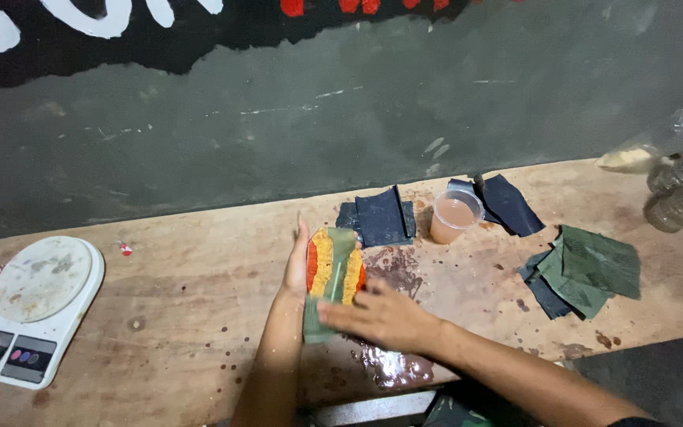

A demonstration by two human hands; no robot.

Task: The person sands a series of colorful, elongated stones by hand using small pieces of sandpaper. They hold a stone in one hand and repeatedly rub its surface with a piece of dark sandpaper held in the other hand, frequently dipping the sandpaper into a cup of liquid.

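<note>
Left hand [297,265] flat, fingers together, bracing striped orange-yellow block [327,269]; right hand [381,316] presses green sandpaper strip [333,273] onto it. Wet desk [199,261]; plastic cup [454,216] well apart.

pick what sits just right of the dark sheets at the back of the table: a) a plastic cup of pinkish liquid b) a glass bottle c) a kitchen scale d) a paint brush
A: the plastic cup of pinkish liquid stands right beside the dark sheets at the back of the table, while the scale sits far off at the left end.
</note>
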